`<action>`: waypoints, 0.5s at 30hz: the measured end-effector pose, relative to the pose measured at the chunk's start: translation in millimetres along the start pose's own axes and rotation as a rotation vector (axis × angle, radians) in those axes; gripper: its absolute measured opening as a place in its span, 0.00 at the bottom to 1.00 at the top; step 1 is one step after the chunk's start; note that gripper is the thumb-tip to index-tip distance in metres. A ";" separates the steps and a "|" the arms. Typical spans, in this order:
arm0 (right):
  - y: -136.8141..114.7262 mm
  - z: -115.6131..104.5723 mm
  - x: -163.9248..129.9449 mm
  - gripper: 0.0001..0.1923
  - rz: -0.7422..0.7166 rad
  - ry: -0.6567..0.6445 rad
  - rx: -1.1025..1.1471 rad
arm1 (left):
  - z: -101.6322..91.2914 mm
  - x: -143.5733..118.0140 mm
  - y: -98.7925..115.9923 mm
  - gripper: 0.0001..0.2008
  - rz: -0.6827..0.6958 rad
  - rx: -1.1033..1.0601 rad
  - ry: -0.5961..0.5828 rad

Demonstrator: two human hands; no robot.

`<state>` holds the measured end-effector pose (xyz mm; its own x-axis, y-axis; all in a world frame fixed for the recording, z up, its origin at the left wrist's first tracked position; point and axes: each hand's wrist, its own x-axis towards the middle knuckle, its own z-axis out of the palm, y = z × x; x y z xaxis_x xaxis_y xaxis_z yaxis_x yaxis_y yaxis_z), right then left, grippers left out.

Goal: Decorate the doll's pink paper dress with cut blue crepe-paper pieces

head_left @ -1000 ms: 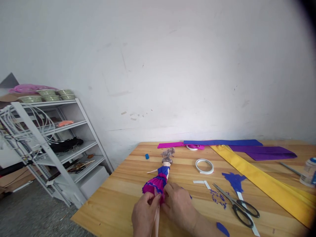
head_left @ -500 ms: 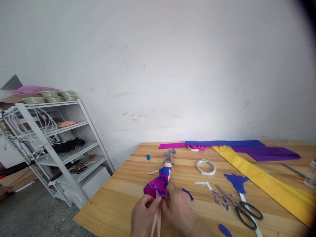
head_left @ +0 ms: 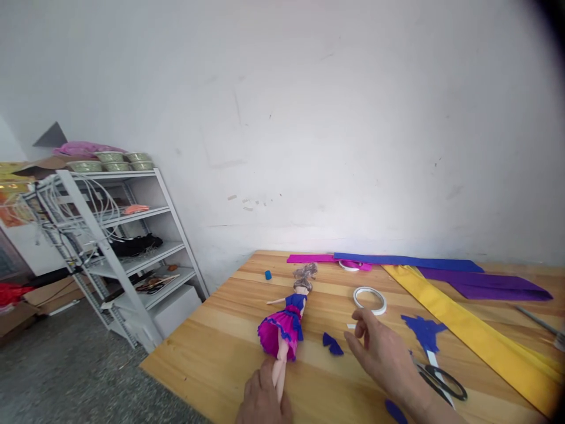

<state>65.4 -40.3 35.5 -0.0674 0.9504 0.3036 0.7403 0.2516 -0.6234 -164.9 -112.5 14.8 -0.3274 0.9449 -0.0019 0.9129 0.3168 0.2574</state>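
Head view: doll [head_left: 286, 327] lying face-up on the wooden table [head_left: 212, 353], head toward the wall, dressed in a blue top and a magenta crepe skirt edged in blue. Legs pinned near the table's front edge by the left hand [head_left: 261, 400], fingers closed over them. Right hand [head_left: 382, 356] lifted off the doll, loosely open and holding nothing, hovering between a small blue paper scrap [head_left: 332, 344] and the roll of double-sided tape [head_left: 369, 299]. Judged step: dress trimming under way, doll steadied while the free hand goes for material. Next move likely calls for a short reach to the tape roll or the scrap, without shifting the doll.

Farther out: scissors [head_left: 441, 380] partly hidden behind the right wrist, a larger cut blue piece [head_left: 426, 331], long yellow crepe strip [head_left: 477, 335], purple, blue and magenta sheets by the wall. Metal shelving [head_left: 128, 247] left of the table.
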 end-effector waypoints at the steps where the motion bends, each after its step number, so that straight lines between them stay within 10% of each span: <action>1: 7.5 -3.4 0.1 0.12 0.016 0.006 -0.005 | -0.8 -0.2 2.1 0.26 0.005 0.021 0.007; 15: 43.2 -15.4 -8.6 0.13 0.054 0.038 0.116 | -37.2 29.0 -0.7 0.21 0.047 -0.130 -0.072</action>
<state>108.3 -40.5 17.1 -0.0022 0.9561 0.2930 0.6594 0.2217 -0.7184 -184.1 -88.4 50.5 -0.2625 0.9633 -0.0555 0.8858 0.2634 0.3820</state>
